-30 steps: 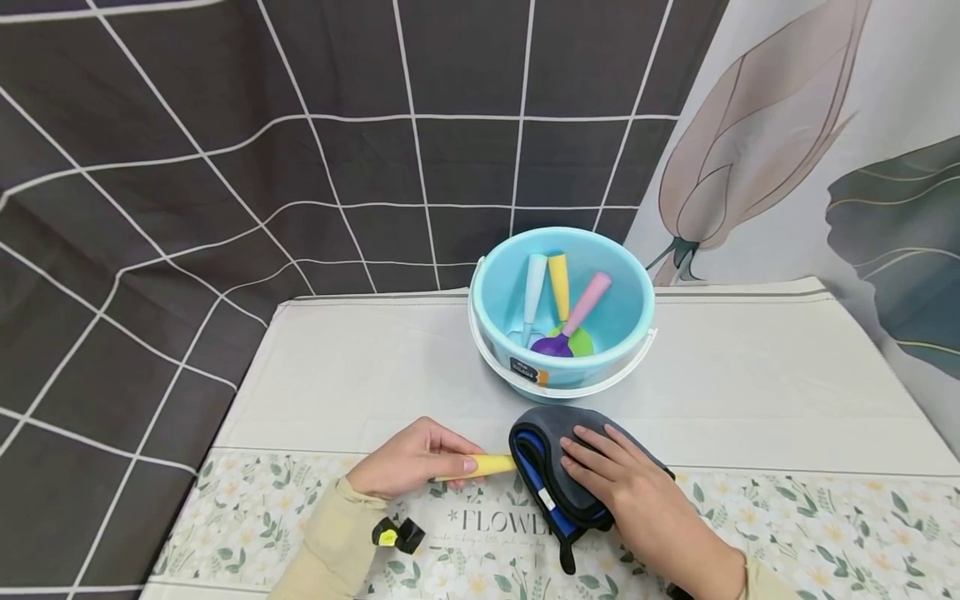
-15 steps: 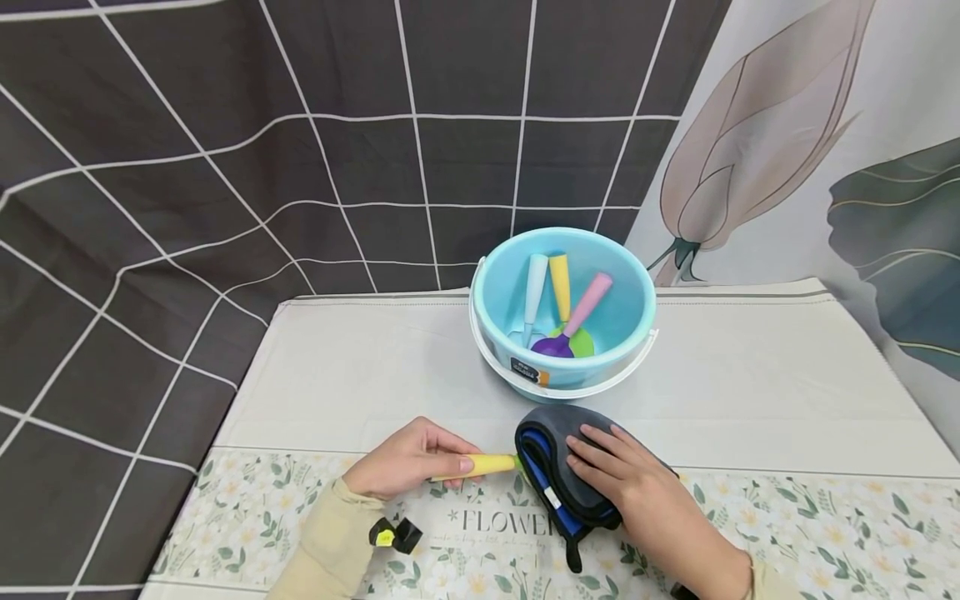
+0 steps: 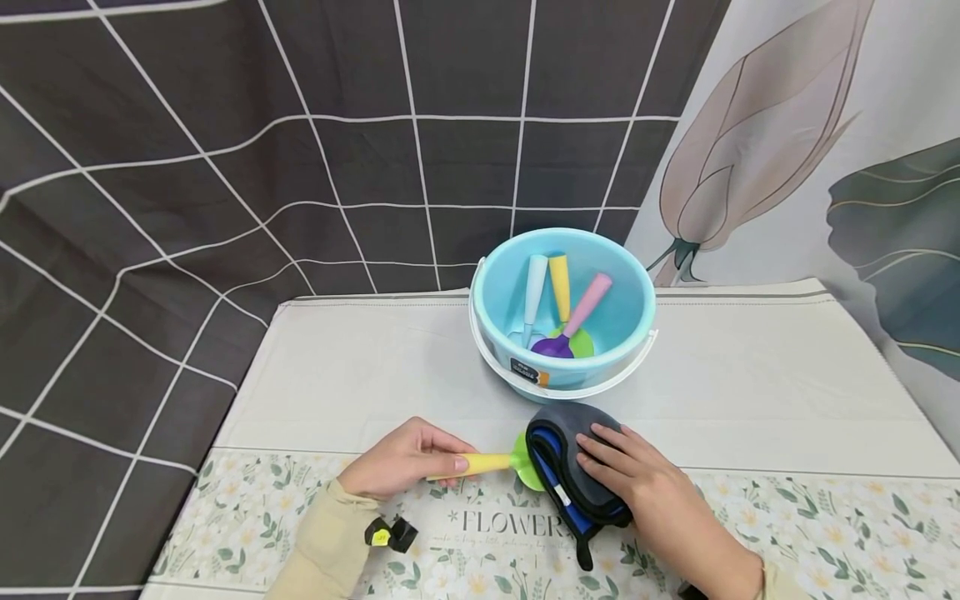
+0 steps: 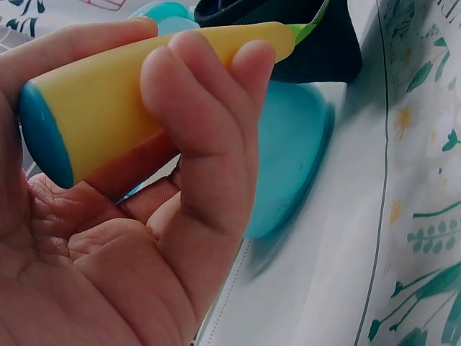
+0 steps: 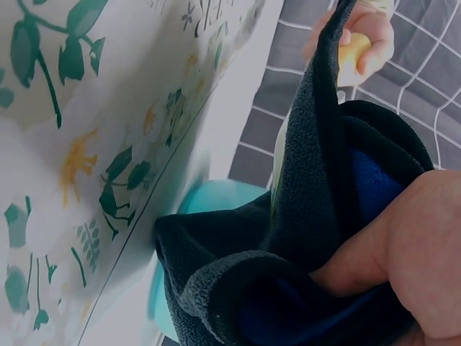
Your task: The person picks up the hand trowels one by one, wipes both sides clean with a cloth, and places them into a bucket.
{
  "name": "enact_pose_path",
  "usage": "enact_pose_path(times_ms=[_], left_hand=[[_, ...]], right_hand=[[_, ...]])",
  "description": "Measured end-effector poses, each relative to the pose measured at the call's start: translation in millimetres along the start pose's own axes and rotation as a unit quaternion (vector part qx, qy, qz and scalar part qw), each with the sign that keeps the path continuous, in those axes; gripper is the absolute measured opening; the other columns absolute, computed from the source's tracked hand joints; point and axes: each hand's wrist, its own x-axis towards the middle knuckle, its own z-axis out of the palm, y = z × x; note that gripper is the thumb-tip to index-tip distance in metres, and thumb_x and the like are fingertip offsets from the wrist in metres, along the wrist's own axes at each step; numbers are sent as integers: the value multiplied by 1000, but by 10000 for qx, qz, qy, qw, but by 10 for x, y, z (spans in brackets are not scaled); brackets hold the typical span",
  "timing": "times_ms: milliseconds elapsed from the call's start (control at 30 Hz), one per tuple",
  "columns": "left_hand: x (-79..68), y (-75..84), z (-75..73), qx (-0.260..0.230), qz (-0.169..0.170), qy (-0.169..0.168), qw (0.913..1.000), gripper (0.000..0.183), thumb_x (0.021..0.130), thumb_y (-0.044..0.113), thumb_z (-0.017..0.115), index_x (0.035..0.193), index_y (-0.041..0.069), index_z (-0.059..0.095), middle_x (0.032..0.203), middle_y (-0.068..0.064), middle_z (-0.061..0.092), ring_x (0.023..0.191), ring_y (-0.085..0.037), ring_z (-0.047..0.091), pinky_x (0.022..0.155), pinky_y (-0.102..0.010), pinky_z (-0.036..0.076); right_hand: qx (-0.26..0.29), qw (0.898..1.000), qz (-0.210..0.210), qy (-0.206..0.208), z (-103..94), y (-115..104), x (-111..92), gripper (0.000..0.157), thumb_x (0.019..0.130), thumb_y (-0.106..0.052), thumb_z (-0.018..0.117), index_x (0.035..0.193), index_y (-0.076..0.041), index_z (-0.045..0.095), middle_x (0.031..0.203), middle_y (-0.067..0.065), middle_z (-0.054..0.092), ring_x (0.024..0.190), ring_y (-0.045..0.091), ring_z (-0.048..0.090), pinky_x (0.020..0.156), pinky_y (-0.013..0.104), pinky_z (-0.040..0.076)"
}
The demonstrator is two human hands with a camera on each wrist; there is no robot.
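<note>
My left hand [image 3: 408, 458] pinches the yellow handle of a spoon [image 3: 483, 463] with a green head. In the left wrist view, the fingers curl round this thick handle [image 4: 108, 108], which has a blue end. My right hand [image 3: 645, 483] holds a folded grey cloth [image 3: 577, 425] with a blue inside and black edging. Part of the green head [image 3: 527, 467] shows at the cloth's left side; the rest is hidden in the fold. In the right wrist view, the thumb [image 5: 360, 259] tucks into the folded cloth [image 5: 310, 173].
Behind the hands stands a light blue bucket [image 3: 487, 312] with a white handle [image 3: 600, 390]. In it lie several utensils, including a pink-handled spoon with a purple head [image 3: 588, 304], a yellow handle [image 3: 559, 287] and a pale blue handle [image 3: 536, 287]. A floral cloth [image 3: 262, 508] covers the table front.
My right hand and the cloth have slid to the right along the spoon, so more of its green head shows. The left hand has shifted slightly left, still gripping the handle.
</note>
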Motion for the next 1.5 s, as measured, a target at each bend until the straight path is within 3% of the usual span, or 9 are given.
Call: enact_pose_path(times_ms=[233,367,567,867,1167,1267,1400,1500], left_hand=[[-17,-23,-26,44,35,44,10000,29,96,11,66,117,-8,70,94,-37,67,69,-13,62,66,-24,54],[-27,-34,-47,83,-42,106,9999,30,95,11,67,118,-8,70,95,-35,68,70,-15,64,67,-26,56],[-38,-46,-79,-52,-91,125,9999,30,96,11,66,118,-9,69,99,-35,68,72,-15,64,69,-28,56],[-54,-55,-109,-279,-5,7,9996,31,97,9,64,119,-12,67,101,-38,66,71,-11,62,68,-24,54],[-66,-32,-124,-356,-66,105,9993,32,98,10,64,120,-12,66,94,-30,68,67,-9,60,63,-22,50],[-79,-35,-128,-509,-75,229,9984,32,98,10,65,122,-12,66,88,-20,70,66,-9,60,63,-21,50],[-95,-44,-130,-622,-101,366,9973,33,97,10,65,123,-11,65,79,-8,70,65,-9,59,62,-19,49],[-102,-46,-122,-619,-101,417,9972,33,97,10,65,123,-11,66,76,-7,68,65,-9,59,62,-19,49]], right_hand=[[-52,9999,104,-11,-25,24,-36,66,58,24,75,119,-3,73,131,12,65,128,35,54,122,29,13],[-93,9996,254,-22,-42,34,-61,69,60,27,72,122,-3,72,132,12,65,128,35,53,122,28,12],[-104,9987,491,-124,-84,55,-92,83,52,32,66,127,-5,69,137,12,62,130,35,51,122,26,11],[-22,9968,782,-135,-132,88,-140,83,55,33,59,129,-4,67,139,11,60,131,35,50,121,23,11],[-73,9907,1358,-38,-233,118,-192,82,60,26,55,135,-4,62,142,11,57,134,34,48,115,11,11],[-43,9897,1427,121,-266,141,-210,84,59,26,52,137,-4,61,143,11,56,134,34,47,113,8,8],[-120,9883,1508,174,-296,169,-237,84,60,24,53,138,-6,60,143,10,56,135,33,47,115,11,15],[-150,9880,1529,132,-314,186,-261,83,60,24,54,138,-6,60,143,11,56,135,32,47,117,16,19]])
